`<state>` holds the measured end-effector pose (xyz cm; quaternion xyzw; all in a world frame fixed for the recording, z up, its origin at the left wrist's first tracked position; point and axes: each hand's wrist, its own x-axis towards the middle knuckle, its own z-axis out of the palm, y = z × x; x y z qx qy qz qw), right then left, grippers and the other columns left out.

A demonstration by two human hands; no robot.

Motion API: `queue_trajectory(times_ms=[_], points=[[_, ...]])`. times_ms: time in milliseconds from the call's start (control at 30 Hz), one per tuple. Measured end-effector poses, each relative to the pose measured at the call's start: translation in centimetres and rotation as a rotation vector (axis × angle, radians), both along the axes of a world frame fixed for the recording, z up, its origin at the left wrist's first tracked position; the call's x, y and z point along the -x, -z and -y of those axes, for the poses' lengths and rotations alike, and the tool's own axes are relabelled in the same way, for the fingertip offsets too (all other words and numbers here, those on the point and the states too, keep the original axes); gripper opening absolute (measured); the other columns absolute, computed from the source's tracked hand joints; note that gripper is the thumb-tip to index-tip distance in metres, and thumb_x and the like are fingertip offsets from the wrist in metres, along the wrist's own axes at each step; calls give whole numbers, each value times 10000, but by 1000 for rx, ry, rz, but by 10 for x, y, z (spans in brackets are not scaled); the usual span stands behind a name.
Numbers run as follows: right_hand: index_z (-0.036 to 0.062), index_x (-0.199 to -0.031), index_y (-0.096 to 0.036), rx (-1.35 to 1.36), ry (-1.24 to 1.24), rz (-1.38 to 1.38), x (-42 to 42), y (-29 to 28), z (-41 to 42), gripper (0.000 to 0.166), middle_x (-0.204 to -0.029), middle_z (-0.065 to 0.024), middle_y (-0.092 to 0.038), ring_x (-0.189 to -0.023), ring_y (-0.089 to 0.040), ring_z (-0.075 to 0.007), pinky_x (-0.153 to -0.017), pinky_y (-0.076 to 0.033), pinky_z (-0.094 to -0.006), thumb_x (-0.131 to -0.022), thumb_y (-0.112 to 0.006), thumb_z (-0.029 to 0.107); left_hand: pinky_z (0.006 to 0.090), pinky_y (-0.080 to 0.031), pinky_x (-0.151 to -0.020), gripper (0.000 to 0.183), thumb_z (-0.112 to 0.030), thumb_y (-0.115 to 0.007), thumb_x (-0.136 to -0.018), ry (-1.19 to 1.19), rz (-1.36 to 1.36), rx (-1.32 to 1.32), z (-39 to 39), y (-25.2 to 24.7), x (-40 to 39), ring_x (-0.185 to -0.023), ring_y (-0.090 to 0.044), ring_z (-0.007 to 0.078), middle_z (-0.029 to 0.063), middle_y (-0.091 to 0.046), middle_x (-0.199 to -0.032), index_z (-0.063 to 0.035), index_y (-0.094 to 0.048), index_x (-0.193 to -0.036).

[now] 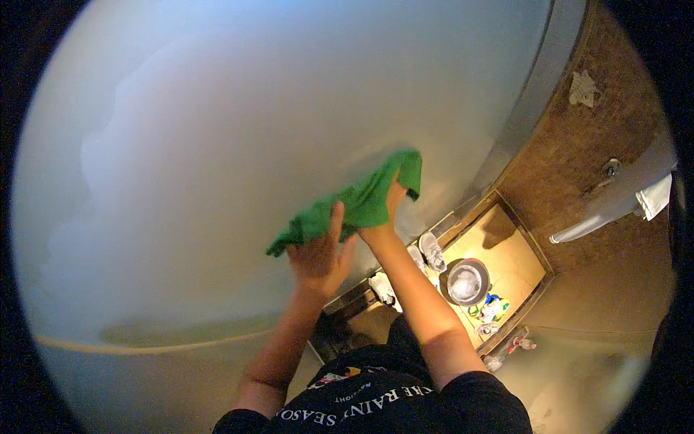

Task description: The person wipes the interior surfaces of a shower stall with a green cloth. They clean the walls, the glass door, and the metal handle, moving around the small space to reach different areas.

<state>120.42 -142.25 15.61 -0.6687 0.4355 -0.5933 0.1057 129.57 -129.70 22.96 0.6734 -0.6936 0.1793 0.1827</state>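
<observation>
A green cloth (355,200) lies bunched and creased against a large, smooth, pale panel (217,135) with a hazy sheen. My right hand (386,217) is on the cloth's right part, its fingers partly covered by a fold. Lower down, my left hand (317,257) holds the cloth's near edge. One left finger rests over the fabric, the thumb stands apart, and the other fingertips are hidden or blurred. Both forearms reach up from the short sleeves of a black printed shirt (374,396).
Below right, a grey bucket (484,274) with whitish contents stands on lit floor tiles (515,244). Shoes (432,252) and colourful packets (496,308) sit around it. A plastic bottle (523,343) lies near the ledge. A metal bar (588,225) juts from the brown wall (547,163), a white cloth (656,198) nearby.
</observation>
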Motion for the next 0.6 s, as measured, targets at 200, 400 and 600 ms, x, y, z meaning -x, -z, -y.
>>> queue_trajectory(times_ms=[200,400,600], points=[[97,-1428,-341,427,239,-111,32,-152,52,776,-1276,-202,-472,-1215,-383,-407,-1009,-204,-580,-763,-661,338,538,-241,-944,732,-556,-595,-811,-160,148,336,46,-70,34,-1158,-430,332,114,-527,-1262,-140,-455,-1397],[267,-1376,-473,672,230,-38,92,-223,132,647,-1225,-149,-543,-1194,-424,-380,-1009,-215,-592,-764,-642,388,532,-245,-935,712,-568,-576,-808,-164,100,403,111,-129,92,-1128,-442,317,96,-552,-1205,-175,-471,-1393],[221,-1434,-373,648,315,-86,165,-233,207,798,-1223,-170,-518,-1182,-416,-404,-1016,-234,-572,-724,-687,403,507,-243,-947,661,-552,-557,-827,-107,119,432,176,-147,156,-1131,-431,272,71,-531,-1215,-218,-480,-1392]])
